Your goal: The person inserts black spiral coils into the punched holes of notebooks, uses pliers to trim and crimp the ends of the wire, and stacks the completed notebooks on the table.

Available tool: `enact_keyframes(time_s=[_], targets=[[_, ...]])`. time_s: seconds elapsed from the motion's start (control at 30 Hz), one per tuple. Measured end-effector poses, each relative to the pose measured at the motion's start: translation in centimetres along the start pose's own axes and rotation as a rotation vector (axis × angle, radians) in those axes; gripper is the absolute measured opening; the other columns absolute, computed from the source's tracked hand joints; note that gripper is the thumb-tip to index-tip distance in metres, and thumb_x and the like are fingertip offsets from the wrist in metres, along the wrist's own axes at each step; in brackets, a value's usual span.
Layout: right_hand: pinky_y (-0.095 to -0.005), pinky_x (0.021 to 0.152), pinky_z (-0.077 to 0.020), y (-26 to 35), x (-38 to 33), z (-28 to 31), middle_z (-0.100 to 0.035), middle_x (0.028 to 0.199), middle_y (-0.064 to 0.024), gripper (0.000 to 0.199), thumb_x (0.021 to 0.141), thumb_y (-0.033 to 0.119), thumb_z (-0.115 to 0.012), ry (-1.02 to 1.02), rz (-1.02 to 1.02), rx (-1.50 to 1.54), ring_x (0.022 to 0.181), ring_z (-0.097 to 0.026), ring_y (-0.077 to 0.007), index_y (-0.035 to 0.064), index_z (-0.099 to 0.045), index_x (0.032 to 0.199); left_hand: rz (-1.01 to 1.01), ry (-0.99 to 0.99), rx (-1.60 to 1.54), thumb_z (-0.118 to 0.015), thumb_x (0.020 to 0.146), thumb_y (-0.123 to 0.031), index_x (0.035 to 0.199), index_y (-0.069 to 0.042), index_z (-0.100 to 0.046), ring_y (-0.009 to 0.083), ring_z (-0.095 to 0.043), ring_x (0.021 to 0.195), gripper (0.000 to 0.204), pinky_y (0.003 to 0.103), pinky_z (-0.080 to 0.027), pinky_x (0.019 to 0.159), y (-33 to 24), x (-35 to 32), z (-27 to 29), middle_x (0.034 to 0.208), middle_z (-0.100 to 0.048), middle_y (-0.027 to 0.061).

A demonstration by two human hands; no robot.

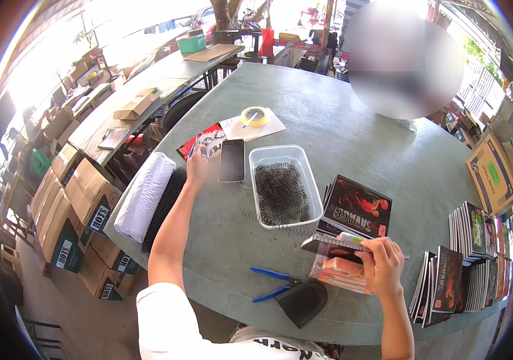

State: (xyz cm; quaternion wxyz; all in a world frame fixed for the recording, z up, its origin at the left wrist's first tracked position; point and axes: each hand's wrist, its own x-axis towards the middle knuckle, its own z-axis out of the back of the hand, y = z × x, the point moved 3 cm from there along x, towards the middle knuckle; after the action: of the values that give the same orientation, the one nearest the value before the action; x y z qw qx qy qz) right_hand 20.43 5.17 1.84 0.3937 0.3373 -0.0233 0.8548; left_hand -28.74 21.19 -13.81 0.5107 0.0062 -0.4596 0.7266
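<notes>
- The right hand (381, 264) grips a notebook (341, 264) by its top edge, just beside the tray of black spirals (281, 191).
- The left hand (198, 166) is extended beside the phone (232, 160); its grip I cannot tell.
- Binding step seems in hand; next needs a spiral from the tray.

Grey-green round table (340, 129), clear plastic tub (256, 157) with black spiral coils (281, 192), blue-handled pliers (273, 283), yellow tape roll (254, 116), black-and-red notebook cover (357, 207), white cloth roll (144, 195).

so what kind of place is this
Probably an open-air notebook-binding workshop: a clear tub of black spiral coils, stacks of spiral notebooks on the round table, and cardboard cartons alongside.
</notes>
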Motion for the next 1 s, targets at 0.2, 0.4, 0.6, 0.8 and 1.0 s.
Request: enact_keyframes(time_s=[0.2,0.4,0.6,0.8,1.0], targets=[[-0.0352,0.060,-0.0384,1.1,1.5,-0.2,-0.059,0.081,-0.0037,0.019,0.077,0.020,-0.065,-0.013,-0.014,-0.058,0.071,-0.056,-0.0232,0.0088,-0.055,0.088,0.121,0.145,-0.068,-0.050,0.076,-0.004,0.108,-0.004,-0.050,0.0302,-0.066,0.078,0.033,0.039,-0.049,0.072,1.2,1.3,-1.9,0.077,-0.065,0.0192],[-0.0348,0.059,-0.0362,0.8,0.9,-0.8,-0.058,0.077,-0.0044,0.018,0.080,0.025,-0.062,0.025,0.039,-0.099,0.069,-0.055,-0.0225,0.0087,-0.054,0.083,0.093,0.146,-0.006,-0.044,0.071,0.004,0.110,-0.005,-0.051,0.0251,-0.066,0.079,0.041,0.034,-0.049,0.074,1.7,1.8,-2.6,0.081,-0.067,0.0139],[-0.0354,0.057,-0.0346,0.8,0.9,-1.0,-0.057,0.071,-0.0050,0.021,0.078,0.026,-0.063,0.065,-0.016,-0.152,0.064,-0.054,-0.0227,0.0083,-0.052,0.076,-0.050,0.322,-0.074,-0.043,0.072,0.004,0.111,-0.008,-0.055,0.0265,-0.066,0.076,0.043,0.034,-0.049,0.072,-1.5,2.1,-3.3,0.078,-0.066,0.0157],[-0.0346,0.055,-0.0346,0.8,0.6,-0.9,-0.055,0.066,-0.0035,0.024,0.076,0.028,-0.065,0.053,-0.011,-0.140,0.061,-0.054,-0.0218,0.0082,-0.052,0.072,-0.136,0.333,-0.023,-0.046,0.073,0.003,0.111,-0.008,-0.060,0.0219,-0.064,0.069,0.042,0.034,-0.049,0.068,-1.0,3.0,-4.1,0.074,-0.065,0.0150],[-0.0351,0.053,-0.0353,1.0,0.7,-1.0,-0.053,0.062,-0.0037,0.024,0.078,0.027,-0.064,0.038,-0.017,-0.170,0.059,-0.054,-0.0222,0.0082,-0.053,0.070,-0.146,0.343,-0.001,-0.056,0.077,-0.008,0.110,-0.008,-0.060,0.0215,-0.064,0.069,0.034,0.034,-0.049,0.068,-0.5,3.5,-4.8,0.074,-0.065,0.0156]])
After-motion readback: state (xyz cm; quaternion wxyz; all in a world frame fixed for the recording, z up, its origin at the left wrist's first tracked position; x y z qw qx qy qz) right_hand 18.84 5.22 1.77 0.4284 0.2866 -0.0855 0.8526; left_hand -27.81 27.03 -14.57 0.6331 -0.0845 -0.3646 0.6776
